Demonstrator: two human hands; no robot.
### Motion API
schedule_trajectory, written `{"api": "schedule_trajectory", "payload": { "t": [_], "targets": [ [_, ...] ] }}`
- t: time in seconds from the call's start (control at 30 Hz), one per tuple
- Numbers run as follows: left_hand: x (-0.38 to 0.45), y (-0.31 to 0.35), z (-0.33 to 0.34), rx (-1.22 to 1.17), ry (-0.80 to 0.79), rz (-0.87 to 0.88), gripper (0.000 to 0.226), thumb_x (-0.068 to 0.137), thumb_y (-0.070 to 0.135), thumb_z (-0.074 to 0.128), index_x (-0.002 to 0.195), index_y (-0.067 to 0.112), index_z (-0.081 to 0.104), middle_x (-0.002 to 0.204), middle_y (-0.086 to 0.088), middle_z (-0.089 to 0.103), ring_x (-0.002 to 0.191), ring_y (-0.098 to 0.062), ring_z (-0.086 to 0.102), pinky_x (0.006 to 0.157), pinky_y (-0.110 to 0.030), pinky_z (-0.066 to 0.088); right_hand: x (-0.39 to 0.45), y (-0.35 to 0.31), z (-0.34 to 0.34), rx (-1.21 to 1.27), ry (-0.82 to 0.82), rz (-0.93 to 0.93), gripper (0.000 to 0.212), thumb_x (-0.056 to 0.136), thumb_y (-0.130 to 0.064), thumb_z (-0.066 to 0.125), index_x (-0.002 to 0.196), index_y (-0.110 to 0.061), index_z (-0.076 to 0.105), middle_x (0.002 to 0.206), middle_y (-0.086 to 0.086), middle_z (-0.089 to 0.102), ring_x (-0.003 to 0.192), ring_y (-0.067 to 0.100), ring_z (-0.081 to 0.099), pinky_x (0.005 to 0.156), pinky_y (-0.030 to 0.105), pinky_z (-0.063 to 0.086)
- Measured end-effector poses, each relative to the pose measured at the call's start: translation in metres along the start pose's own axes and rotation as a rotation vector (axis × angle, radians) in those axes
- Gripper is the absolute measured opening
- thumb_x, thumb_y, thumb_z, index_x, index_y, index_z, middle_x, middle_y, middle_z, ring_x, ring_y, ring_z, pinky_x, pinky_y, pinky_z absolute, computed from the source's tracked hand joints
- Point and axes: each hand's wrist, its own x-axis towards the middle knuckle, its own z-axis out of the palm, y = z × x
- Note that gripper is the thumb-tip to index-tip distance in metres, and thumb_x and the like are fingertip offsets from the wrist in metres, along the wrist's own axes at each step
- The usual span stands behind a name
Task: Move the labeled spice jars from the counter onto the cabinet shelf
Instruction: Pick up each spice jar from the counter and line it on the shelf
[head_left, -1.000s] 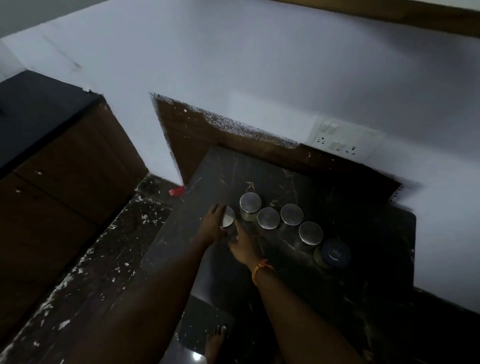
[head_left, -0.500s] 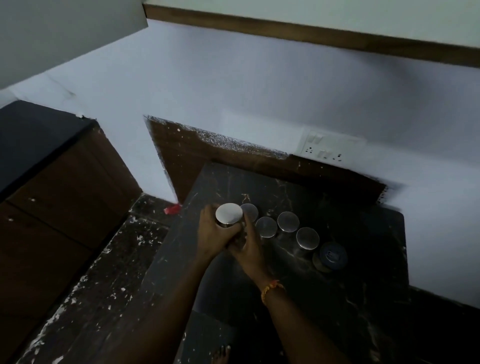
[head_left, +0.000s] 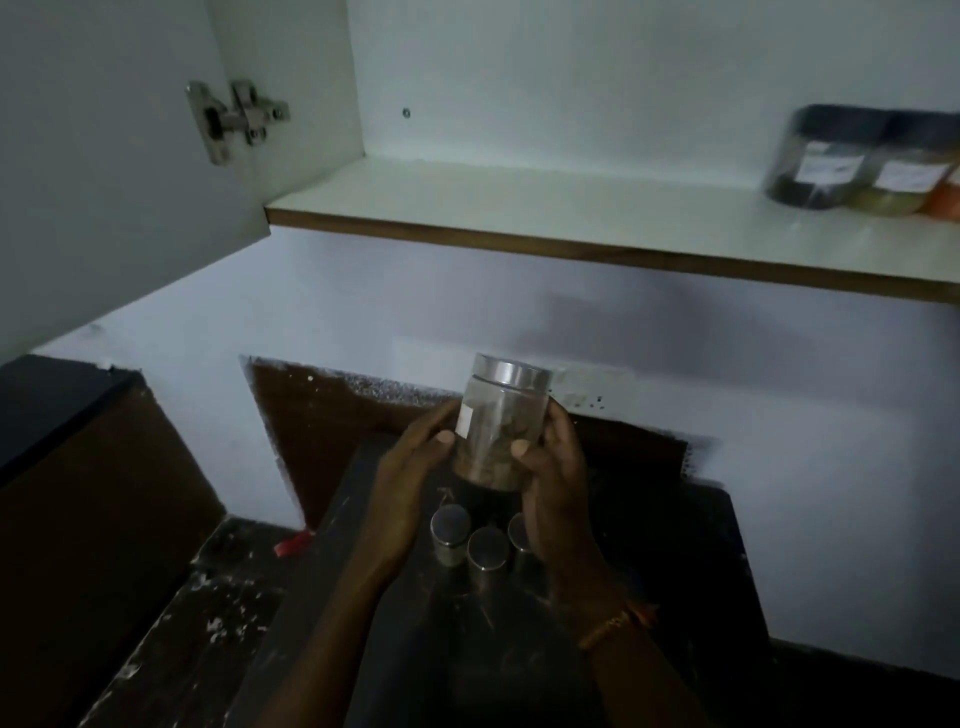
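While the jar was low among the others on the counter half a second ago, it is now lifted up in front of the wall, and the open cupboard has come into view above.

Left hand (head_left: 410, 467): it holds the left side of the lifted jar, the thumb pressing on the glass near the white label and the other fingers wrapped behind.
Right hand (head_left: 553, 467): it holds the right side, thumb on the front, fingers curled around the back; an orange bracelet (head_left: 615, 623) sits on the wrist.
Lifted jar (head_left: 498, 431): clear glass with a silver lid, brown pieces inside, held almost upright, a little tilted, in the air above the counter and below the shelf.
Counter (head_left: 649, 597): dark stone; three jars with silver lids (head_left: 485, 551) stand close together under the hands, one partly hidden by the right wrist.
Shelf (head_left: 545, 208): white with a brown edge, now visible; at its far right stand labelled jars (head_left: 862, 161), blurred.
Cupboard door (head_left: 104, 156): open at left, with a metal hinge (head_left: 234, 117).
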Motion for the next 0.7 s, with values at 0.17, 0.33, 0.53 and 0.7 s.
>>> {"api": "schedule_trajectory", "payload": {
  "t": [0.17, 0.33, 0.53, 0.7],
  "targets": [
    [0.000, 0.035, 0.029, -0.059, -0.082, 0.097, 0.041, 0.100, 0.030, 0.057, 0.139, 0.019, 0.061, 0.133, 0.006, 0.071, 0.124, -0.009, 0.068, 0.099, -0.021, 0.057, 0.005, -0.033, -0.003, 0.033, 0.039, -0.022, 0.047, 0.085, -0.019, 0.053, 0.130, -0.029, 0.064, 0.126, 0.003, 0.071, 0.118, 0.025, 0.068, 0.089, 0.037, 0.061],
    [-0.001, 0.051, 0.055, -0.090, 0.007, 0.205, 0.063, 0.086, 0.034, 0.081, 0.144, 0.023, 0.059, 0.131, 0.010, 0.073, 0.118, -0.006, 0.071, 0.087, -0.019, 0.061, 0.004, -0.061, -0.016, -0.125, 0.135, -0.165, 0.034, 0.094, -0.028, 0.049, 0.122, -0.045, 0.058, 0.123, -0.015, 0.069, 0.113, 0.008, 0.069, 0.083, 0.020, 0.059],
    [0.012, 0.074, 0.084, -0.110, 0.042, 0.330, 0.063, 0.075, 0.038, 0.086, 0.133, 0.027, 0.063, 0.130, 0.009, 0.070, 0.116, -0.008, 0.071, 0.081, -0.018, 0.061, 0.008, -0.101, -0.032, -0.164, 0.041, -0.200, 0.053, 0.089, -0.051, 0.066, 0.138, -0.035, 0.054, 0.134, -0.008, 0.066, 0.121, 0.013, 0.067, 0.086, 0.026, 0.060],
    [0.034, 0.102, 0.099, -0.137, -0.033, 0.392, 0.038, 0.093, 0.031, 0.072, 0.130, 0.030, 0.068, 0.128, 0.011, 0.073, 0.118, -0.004, 0.069, 0.082, -0.010, 0.057, 0.027, -0.144, -0.050, -0.155, 0.066, -0.285, 0.052, 0.088, -0.048, 0.068, 0.137, -0.034, 0.057, 0.133, -0.008, 0.069, 0.122, 0.012, 0.068, 0.091, 0.025, 0.060]
  ]
}}
